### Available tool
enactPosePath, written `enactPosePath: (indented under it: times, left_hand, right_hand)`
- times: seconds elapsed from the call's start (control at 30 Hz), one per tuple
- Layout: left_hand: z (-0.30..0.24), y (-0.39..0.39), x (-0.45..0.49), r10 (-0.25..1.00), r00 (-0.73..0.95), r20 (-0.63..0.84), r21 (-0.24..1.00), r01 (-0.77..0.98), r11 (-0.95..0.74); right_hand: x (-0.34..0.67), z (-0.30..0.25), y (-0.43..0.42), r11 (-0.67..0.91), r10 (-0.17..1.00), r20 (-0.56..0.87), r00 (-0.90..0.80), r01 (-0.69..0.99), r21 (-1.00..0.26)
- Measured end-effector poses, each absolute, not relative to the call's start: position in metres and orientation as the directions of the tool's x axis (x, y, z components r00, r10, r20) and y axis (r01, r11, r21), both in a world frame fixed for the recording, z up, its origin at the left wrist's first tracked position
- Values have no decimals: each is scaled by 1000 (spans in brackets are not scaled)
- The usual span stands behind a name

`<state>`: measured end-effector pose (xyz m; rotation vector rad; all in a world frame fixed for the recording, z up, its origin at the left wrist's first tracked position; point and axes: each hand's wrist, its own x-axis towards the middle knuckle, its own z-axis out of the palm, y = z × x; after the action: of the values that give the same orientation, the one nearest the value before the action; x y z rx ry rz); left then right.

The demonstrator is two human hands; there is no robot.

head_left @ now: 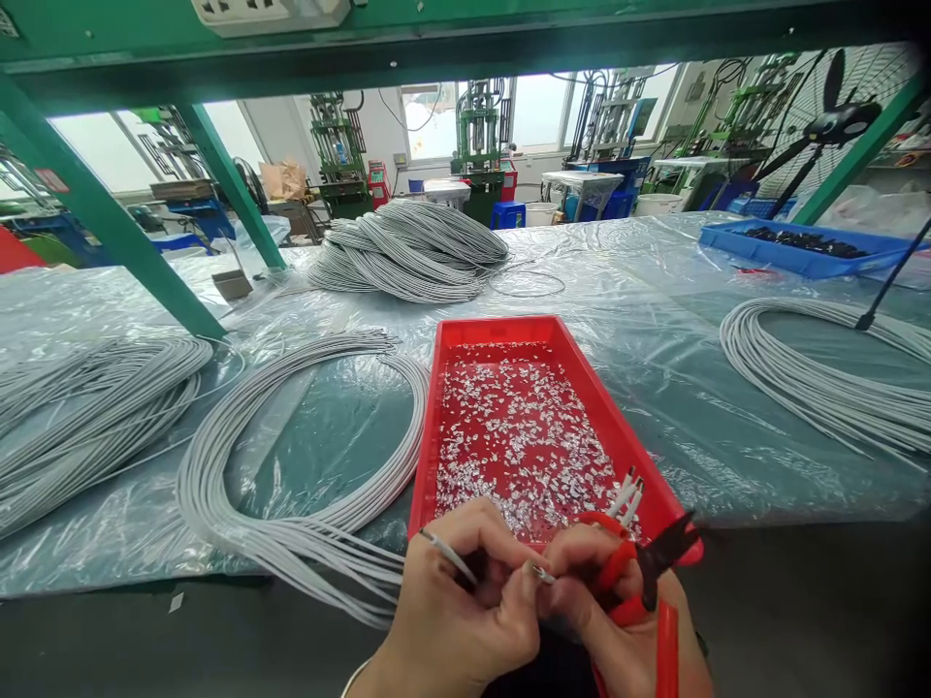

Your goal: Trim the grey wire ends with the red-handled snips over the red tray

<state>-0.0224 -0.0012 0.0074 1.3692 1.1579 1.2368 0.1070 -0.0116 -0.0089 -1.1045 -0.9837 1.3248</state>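
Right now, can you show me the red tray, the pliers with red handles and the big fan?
Red tray (498,332): head view, on its far wall.
Pliers (660,556): head view, on their dark metal end.
Fan (838,126): head view, on its dark middle.

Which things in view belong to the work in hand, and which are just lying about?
Apparently in use:
Left hand and right hand, at a cable end
Red-handled cutters, in right hand
Red tray with silvery scraps

Apparently lying about:
Blue tray with black parts
Fan
Brown box
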Motion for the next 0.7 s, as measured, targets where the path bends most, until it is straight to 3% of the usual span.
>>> enactPosePath:
  times: [0.1,0.27,0.4,0.5,0.6,0.7]
  left_hand:
    - [8,4,-24,989,149,26,1000,0,-27]
    - [7,11,-17,948,281,-151,941,-252,225]
    - [-4,14,-16,896,424,-133,873,-378,309]
    - [-9,16,-18,943,332,10,951,-295,93]
    - [-6,18,-19,955,185,232,973,-22,-232]
    - [-1,18,-19,947,158,280,956,44,-290]
  right_hand:
    - [108,-12,-12,-29,999,-24,-26,-219,-975]
    - [114,-24,-8,-207,947,-46,-317,-497,-843]
    - [115,-29,-4,-329,892,-69,-447,-536,-778]
    - [114,-28,0,-400,857,-92,-507,-543,-738]
    - [115,-27,3,-413,849,-93,-519,-544,-730]
    - [116,-30,5,-326,882,-44,-469,-541,-775]
